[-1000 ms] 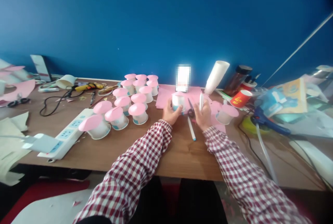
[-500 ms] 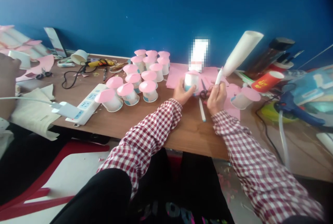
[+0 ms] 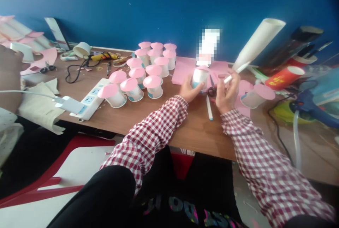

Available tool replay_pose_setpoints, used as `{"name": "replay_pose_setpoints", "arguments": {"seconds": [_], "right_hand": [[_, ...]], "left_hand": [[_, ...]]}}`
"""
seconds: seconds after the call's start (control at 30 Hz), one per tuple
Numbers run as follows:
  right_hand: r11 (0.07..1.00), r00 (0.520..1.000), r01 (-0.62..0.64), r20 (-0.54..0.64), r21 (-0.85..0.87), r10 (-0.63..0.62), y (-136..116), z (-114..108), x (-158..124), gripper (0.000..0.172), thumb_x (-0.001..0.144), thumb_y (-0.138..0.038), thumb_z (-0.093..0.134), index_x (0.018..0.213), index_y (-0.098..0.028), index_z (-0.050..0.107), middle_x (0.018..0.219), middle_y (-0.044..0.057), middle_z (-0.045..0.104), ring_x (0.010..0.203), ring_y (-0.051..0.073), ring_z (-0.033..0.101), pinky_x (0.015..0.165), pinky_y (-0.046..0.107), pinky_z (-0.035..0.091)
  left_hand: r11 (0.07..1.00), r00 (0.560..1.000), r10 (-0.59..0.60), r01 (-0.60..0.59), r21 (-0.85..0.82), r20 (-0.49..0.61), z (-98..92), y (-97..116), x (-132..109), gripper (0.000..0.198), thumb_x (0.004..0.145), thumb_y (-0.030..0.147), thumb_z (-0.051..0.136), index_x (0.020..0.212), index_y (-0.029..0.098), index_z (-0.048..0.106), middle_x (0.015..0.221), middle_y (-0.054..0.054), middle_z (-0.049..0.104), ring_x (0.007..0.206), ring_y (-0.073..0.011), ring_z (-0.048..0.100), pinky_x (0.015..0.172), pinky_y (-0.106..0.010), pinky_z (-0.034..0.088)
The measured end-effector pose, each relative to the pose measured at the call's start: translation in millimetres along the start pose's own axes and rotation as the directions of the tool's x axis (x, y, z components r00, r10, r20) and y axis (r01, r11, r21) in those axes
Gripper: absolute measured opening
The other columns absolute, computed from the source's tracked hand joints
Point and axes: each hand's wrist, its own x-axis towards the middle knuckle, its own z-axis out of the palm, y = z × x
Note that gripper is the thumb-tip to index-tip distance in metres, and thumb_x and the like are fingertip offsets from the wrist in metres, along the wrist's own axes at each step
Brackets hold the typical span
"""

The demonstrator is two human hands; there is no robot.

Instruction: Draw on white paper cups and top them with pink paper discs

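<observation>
My left hand [image 3: 190, 90] is wrapped round a white and blue paper cup [image 3: 200, 76] with a pink paper top, held over the table. In my right hand [image 3: 227, 92] a white marker pen [image 3: 235, 73] is gripped, tilted up to the right. Between my hands lie scissors [image 3: 211, 90] and, nearer the front, a second white pen with a blue end [image 3: 209, 108]. Pink paper sheets [image 3: 182, 70] lie beneath and behind the cup. Close by on the right, another pink-topped cup [image 3: 251, 98] leans on its side.
Several pink-topped cups [image 3: 153, 86] stand in rows left of my hands. A power strip [image 3: 90, 99] lies farther left. At right are a white paper tube [image 3: 259, 42], a red cup [image 3: 286, 78] and a blue glue gun [image 3: 312, 106]. Another person's hand [image 3: 10, 60] is at far left.
The pen in my right hand has swung from nearly upright to a slant pointing right. My left hand still holds the cup. The whole view has shifted slightly.
</observation>
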Motion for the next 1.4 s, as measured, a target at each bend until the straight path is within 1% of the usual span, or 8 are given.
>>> {"name": "replay_pose_setpoints", "arguments": {"seconds": [0.1, 0.23, 0.43, 0.6, 0.7, 0.87, 1.03, 1.4], "right_hand": [[1.000, 1.000, 0.029, -0.010, 0.004, -0.029, -6, -1, 1, 0.062, 0.085, -0.040, 0.057, 0.136, -0.024, 0.026, 0.119, 0.013, 0.055, 0.081, 0.019, 0.063, 0.053, 0.029, 0.051], [0.995, 0.996, -0.008, -0.091, -0.095, 0.000, -14, -8, -2, 0.035, 0.092, -0.036, 0.043, 0.123, -0.020, 0.043, 0.107, 0.013, 0.062, 0.089, 0.022, 0.064, 0.067, 0.035, 0.054], [0.987, 0.979, -0.160, -0.123, 0.029, 0.162, -14, -14, -6, 0.032, 0.093, -0.044, 0.040, 0.095, -0.018, 0.059, 0.071, 0.005, 0.064, 0.063, 0.018, 0.063, 0.065, 0.034, 0.053], [0.930, 0.929, -0.251, -0.202, 0.268, 0.309, -13, -15, 3, 0.032, 0.092, -0.049, 0.040, 0.080, -0.021, 0.051, 0.056, -0.003, 0.053, 0.046, 0.012, 0.050, 0.046, 0.025, 0.043], [0.938, 0.940, -0.211, -0.206, 0.276, 0.272, -15, -15, 5, 0.022, 0.088, -0.042, 0.052, 0.081, -0.022, 0.046, 0.053, -0.007, 0.049, 0.045, 0.010, 0.048, 0.048, 0.024, 0.044], [0.941, 0.967, -0.210, -0.086, 0.266, 0.240, -22, -12, -4, 0.015, 0.088, -0.037, 0.051, 0.091, -0.023, 0.052, 0.066, -0.001, 0.061, 0.059, 0.016, 0.061, 0.052, 0.028, 0.050], [0.965, 0.984, -0.163, -0.031, 0.207, 0.173, -25, -9, -13, 0.018, 0.086, -0.033, 0.056, 0.100, -0.023, 0.057, 0.089, 0.005, 0.066, 0.078, 0.020, 0.066, 0.062, 0.034, 0.056], [0.991, 0.996, -0.063, -0.054, 0.119, 0.070, -19, -9, -9, 0.010, 0.087, -0.028, 0.053, 0.083, -0.019, 0.054, 0.072, 0.002, 0.058, 0.062, 0.014, 0.057, 0.055, 0.026, 0.050]], "left_hand": [[1.000, 1.000, -0.007, 0.007, 0.007, 0.020, -0.7, 4, 0, 0.048, 0.077, 0.037, 0.066, 0.115, 0.013, 0.050, 0.100, -0.008, 0.060, 0.089, -0.0193, 0.059, 0.081, -0.033, 0.049], [1.000, 1.000, -0.004, 0.003, 0.025, 0.012, -1.9, 14, -2, 0.037, 0.081, 0.033, 0.061, 0.111, 0.013, 0.051, 0.096, -0.008, 0.059, 0.084, -0.0173, 0.058, 0.077, -0.030, 0.049], [0.999, 0.998, -0.051, 0.051, 0.006, 0.043, -5.3, 23, -6, 0.041, 0.080, 0.035, 0.061, 0.114, 0.014, 0.049, 0.098, -0.008, 0.060, 0.086, -0.0176, 0.058, 0.079, -0.032, 0.049], [0.983, 0.982, -0.185, 0.184, 0.024, 0.038, -5.9, 19, -3, 0.063, 0.066, 0.035, 0.075, 0.118, 0.015, 0.047, 0.097, -0.008, 0.061, 0.084, -0.0185, 0.059, 0.074, -0.032, 0.051], [0.958, 0.965, -0.256, 0.261, -0.122, 0.054, -4.8, 17, -1, 0.058, 0.068, 0.040, 0.074, 0.114, 0.016, 0.049, 0.098, -0.008, 0.061, 0.085, -0.0188, 0.061, 0.075, -0.033, 0.053], [0.770, 0.913, -0.370, 0.404, -0.494, 0.170, -1.2, 20, 3, 0.047, 0.081, 0.055, 0.053, 0.107, 0.016, 0.053, 0.101, -0.011, 0.064, 0.087, -0.0224, 0.065, 0.072, -0.039, 0.056], [0.696, 0.884, -0.420, 0.458, -0.553, 0.205, 0.5, 25, 3, 0.043, 0.082, 0.052, 0.054, 0.103, 0.015, 0.055, 0.102, -0.013, 0.066, 0.091, -0.0250, 0.065, 0.075, -0.042, 0.057], [0.561, 0.843, -0.492, 0.497, -0.662, 0.216, 0.6, 32, 2, 0.027, 0.087, 0.033, 0.052, 0.101, 0.010, 0.059, 0.088, -0.010, 0.068, 0.080, -0.0200, 0.066, 0.077, -0.036, 0.055]]}}
